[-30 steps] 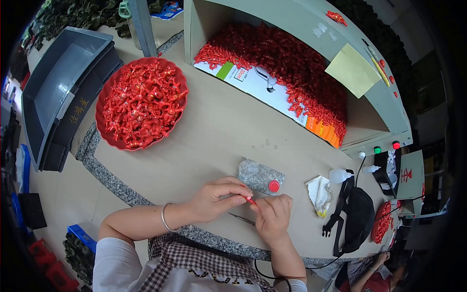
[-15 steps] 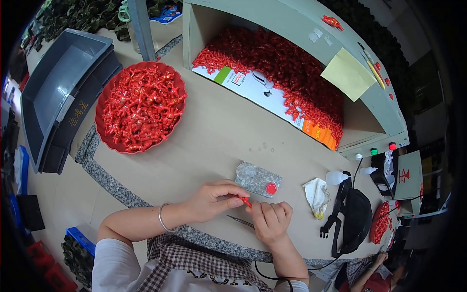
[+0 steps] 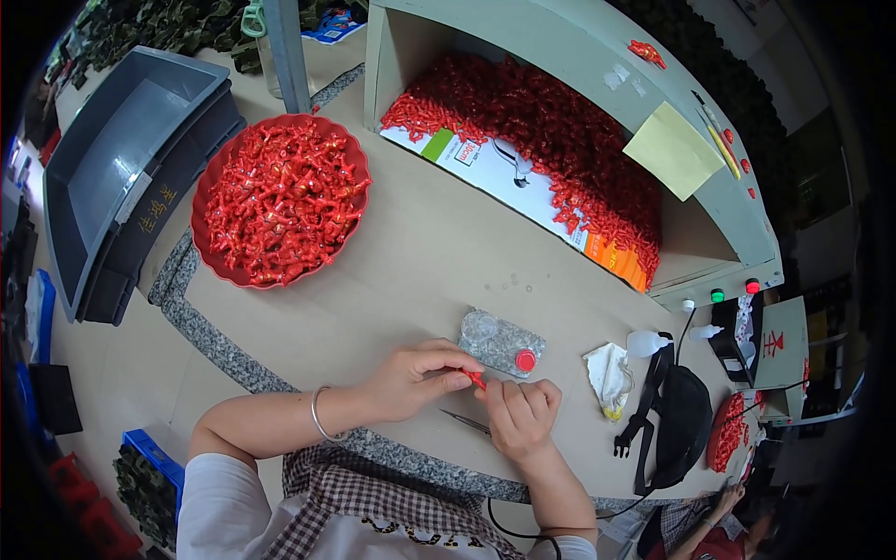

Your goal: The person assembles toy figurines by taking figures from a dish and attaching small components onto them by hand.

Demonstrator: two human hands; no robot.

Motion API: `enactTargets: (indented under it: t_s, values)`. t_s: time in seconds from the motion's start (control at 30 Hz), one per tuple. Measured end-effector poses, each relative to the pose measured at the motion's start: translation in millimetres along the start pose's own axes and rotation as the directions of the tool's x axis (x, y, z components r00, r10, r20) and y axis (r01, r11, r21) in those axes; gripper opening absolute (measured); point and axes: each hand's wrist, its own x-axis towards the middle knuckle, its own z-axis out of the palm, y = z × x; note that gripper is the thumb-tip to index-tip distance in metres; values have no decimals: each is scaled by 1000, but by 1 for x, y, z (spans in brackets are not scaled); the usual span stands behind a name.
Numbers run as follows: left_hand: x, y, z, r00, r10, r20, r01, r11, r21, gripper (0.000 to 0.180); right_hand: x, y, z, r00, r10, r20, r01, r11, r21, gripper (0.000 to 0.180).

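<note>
Close to the table's near edge, my two hands meet over a small red glossy plastic-looking piece [image 3: 476, 379]. My left hand [image 3: 416, 378] pinches its left end between thumb and fingers. On the other end, my right hand [image 3: 520, 415] is closed, fingers curled, covering part of the piece. Just beyond them lies a grey speckled stone slab [image 3: 509, 338] bearing a red round cap [image 3: 525, 360] and a clear round dish [image 3: 481, 325]. Beside my right hand, partly hidden by it, is a thin dark pointed tool [image 3: 463, 421], perhaps tweezers.
A red scalloped bowl [image 3: 201, 217] heaped with red figures stands at left, beside stacked grey bins [image 3: 149, 191]. A shelf [image 3: 378, 70] at the back holds piled red pieces. A white cloth [image 3: 609, 378], squeeze bottle [image 3: 644, 343] and black waist bag [image 3: 681, 425] lie right.
The whole view has shifted slightly, so the bowl and slab appear a little further right. Both hands keep their hold on the red piece, with only a small shift of the fingers.
</note>
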Motion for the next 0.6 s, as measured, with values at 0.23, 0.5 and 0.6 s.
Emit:
enactTargets:
  t_s: [0.23,0.5,0.6]
  values:
    - [0,-1,-2,993,-121,14,121,992,27,19,-3,0,6,998,53,-14,-52,994,91,19]
    - [0,-4,0,979,-205,1,205,975,-88,20,-3,1,8,997,79,-8,-78,989,123,19]
    - [1,-1,-1,976,-217,11,217,976,-29,18,-2,2,8,996,84,-7,-83,988,129,19]
